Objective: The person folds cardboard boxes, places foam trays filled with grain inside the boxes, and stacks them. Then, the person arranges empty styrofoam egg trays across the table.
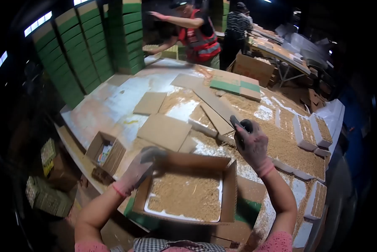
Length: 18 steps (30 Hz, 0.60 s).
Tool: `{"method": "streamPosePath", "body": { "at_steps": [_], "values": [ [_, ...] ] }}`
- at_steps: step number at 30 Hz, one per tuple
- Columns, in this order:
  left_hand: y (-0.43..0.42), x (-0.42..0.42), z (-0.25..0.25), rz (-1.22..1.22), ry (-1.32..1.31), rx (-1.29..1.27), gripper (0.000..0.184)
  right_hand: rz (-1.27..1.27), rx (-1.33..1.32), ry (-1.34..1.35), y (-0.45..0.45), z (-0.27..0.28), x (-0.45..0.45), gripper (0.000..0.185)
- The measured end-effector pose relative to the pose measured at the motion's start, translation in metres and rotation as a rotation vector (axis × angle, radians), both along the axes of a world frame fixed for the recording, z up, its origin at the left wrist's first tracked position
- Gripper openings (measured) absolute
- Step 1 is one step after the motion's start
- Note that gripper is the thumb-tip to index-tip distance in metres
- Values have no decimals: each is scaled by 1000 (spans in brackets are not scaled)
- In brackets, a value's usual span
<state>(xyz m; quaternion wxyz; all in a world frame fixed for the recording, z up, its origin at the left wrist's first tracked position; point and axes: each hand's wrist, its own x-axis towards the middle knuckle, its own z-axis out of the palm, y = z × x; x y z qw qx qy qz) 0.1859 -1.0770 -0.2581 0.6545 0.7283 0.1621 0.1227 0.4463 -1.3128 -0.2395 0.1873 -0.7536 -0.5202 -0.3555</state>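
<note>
Green stacks [97, 46] rise at the far left of a pale surface [100, 101]. Near left, a small carton [118, 157] sits by the edge. The gloved left hand [144, 166] is at the far left corner of an open box [229, 191]; its fingers are blurred, so I cannot tell whether they grip. Inside this near box lies a white tray [182, 217] of brown bits [188, 195]. At far centre, a person [203, 42] in red reaches left. The right hand [253, 145] hovers by the box's far right corner, fingers half curled; I cannot tell if they hold anything. Filled trays [298, 133] stand at right.
</note>
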Motion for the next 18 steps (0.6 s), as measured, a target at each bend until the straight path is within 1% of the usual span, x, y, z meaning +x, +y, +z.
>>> {"method": "streamPosePath", "body": {
  "at_steps": [1,2,3,4,5,6,7,8,10,11,12,13,14,15,16,17,18],
  "values": [
    [10,1,0,-26,28,42,36,27,-82,-58,-1,31,-43,49],
    [21,2,-12,-58,51,89,38,184,-225,-44,-6,51,-85,55],
    [33,-1,-40,-40,-184,160,46,349,-406,38,-9,49,-114,59],
    [29,-4,-27,-162,-340,582,49,408,-647,-6,-10,34,-140,59],
    [29,-5,-23,-78,-223,194,51,544,-809,48,-13,5,-153,58],
    [30,-8,-21,3,-107,-191,53,606,-1007,176,-18,-26,-156,53],
    [36,-9,-28,-27,-153,74,62,609,-1141,366,-19,-22,-158,48],
    [41,-9,-36,-57,-233,96,66,607,-1274,561,-20,-18,-157,44],
    [32,-20,-19,27,-164,124,68,616,-1188,754,-26,18,-144,42],
    [40,-28,-17,-20,-49,-271,70,660,-889,634,-42,27,-132,44],
    [46,-49,-14,-10,-70,-401,70,698,-589,507,-54,33,-115,46],
    [59,-72,-28,-69,-63,-501,72,714,-593,491,-62,30,-106,46],
    [68,-89,-50,-129,-53,-603,73,601,-465,519,-74,16,-102,50],
    [69,-98,-73,-176,101,-495,80,488,-338,550,-86,-6,-103,53],
    [56,-100,-73,-276,304,-143,89,373,-215,580,-93,-29,-108,57],
    [41,-95,-84,-364,310,-18,101,339,-178,657,-76,-71,-127,62],
    [26,-78,-106,-314,170,424,108,350,-295,633,-52,-84,-144,65]
  ]
}}
